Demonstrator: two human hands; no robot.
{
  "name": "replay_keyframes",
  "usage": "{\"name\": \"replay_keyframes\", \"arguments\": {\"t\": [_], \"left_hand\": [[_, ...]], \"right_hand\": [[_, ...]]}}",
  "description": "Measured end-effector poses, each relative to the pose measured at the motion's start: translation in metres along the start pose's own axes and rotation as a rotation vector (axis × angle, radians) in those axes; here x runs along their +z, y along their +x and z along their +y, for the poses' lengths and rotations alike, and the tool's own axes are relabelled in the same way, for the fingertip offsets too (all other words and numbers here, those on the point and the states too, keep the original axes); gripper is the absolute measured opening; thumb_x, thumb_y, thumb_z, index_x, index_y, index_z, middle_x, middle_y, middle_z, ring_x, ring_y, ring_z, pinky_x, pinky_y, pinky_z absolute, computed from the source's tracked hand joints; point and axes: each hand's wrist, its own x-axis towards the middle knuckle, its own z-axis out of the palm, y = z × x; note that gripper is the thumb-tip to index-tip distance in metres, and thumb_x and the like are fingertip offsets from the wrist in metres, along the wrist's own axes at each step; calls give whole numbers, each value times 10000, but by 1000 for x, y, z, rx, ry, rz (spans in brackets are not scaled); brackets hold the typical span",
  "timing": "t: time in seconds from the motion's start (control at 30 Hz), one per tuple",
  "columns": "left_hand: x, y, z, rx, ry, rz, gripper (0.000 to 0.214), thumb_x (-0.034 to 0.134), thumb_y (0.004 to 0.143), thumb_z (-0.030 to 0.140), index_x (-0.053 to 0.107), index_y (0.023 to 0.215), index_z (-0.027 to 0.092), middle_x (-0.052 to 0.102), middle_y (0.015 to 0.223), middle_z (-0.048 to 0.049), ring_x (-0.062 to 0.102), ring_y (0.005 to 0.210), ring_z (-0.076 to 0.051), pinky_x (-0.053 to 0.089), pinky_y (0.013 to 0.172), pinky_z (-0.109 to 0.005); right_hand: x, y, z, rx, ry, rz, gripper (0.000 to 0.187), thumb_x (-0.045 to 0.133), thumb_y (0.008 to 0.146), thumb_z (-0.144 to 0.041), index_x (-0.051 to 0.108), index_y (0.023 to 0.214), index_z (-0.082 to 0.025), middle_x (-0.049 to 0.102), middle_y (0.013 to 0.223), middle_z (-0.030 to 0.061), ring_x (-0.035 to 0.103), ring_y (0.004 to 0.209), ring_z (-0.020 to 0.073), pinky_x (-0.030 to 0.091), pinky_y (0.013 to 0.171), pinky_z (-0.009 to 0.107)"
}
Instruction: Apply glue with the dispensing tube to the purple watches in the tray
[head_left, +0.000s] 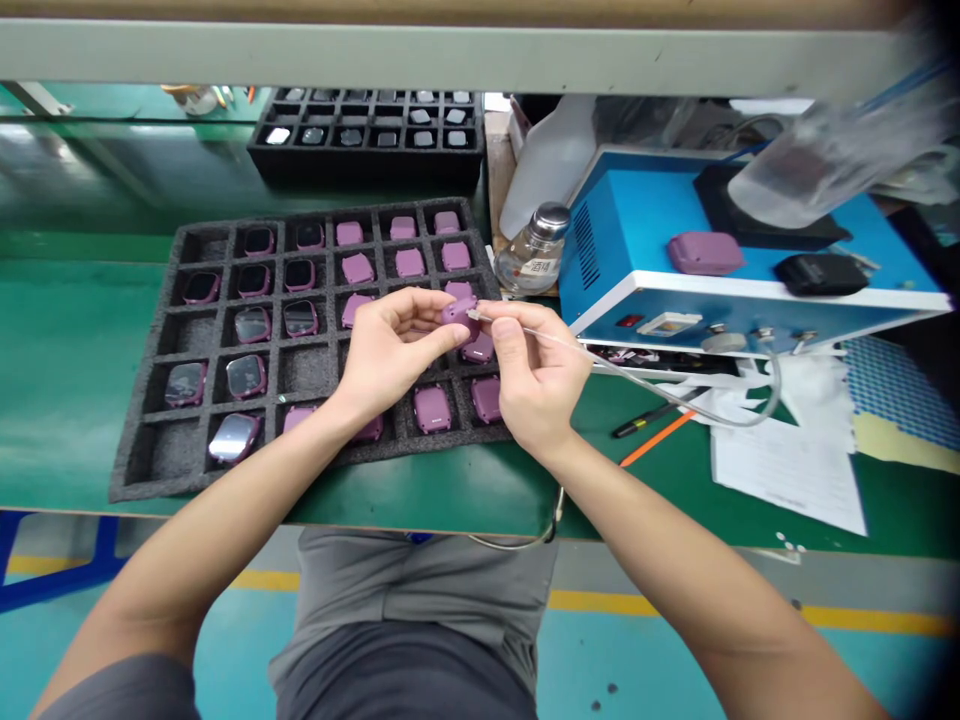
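My left hand [390,345] pinches a small purple watch case [459,311] above the right side of a dark foam tray [300,375]. My right hand [534,385] is closed on a thin clear tube [645,385] whose metal tip touches the case's right edge. The tube curves away to the right toward the blue box. The tray's cells hold several purple cases [432,408], some face down, and several with glossy screens up [245,375].
A blue machine [637,250] with a purple case [705,252] and a black case [820,273] on top stands at right. A glass bottle [534,250], a second black tray [371,125], papers [787,460] and pens [652,420] lie on the green bench.
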Motion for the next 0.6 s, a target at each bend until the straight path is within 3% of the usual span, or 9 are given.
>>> {"name": "replay_keyframes", "arguments": {"t": [0.6], "left_hand": [[-1, 0, 0, 56, 38, 20, 408, 953, 647, 321, 758, 954, 136, 771, 910, -64, 714, 803, -163, 604, 744, -264]], "right_hand": [[3, 1, 4, -17, 32, 9, 165, 627, 1024, -332, 748, 1013, -221, 767, 1013, 62, 735, 963, 181, 628, 877, 334]]}}
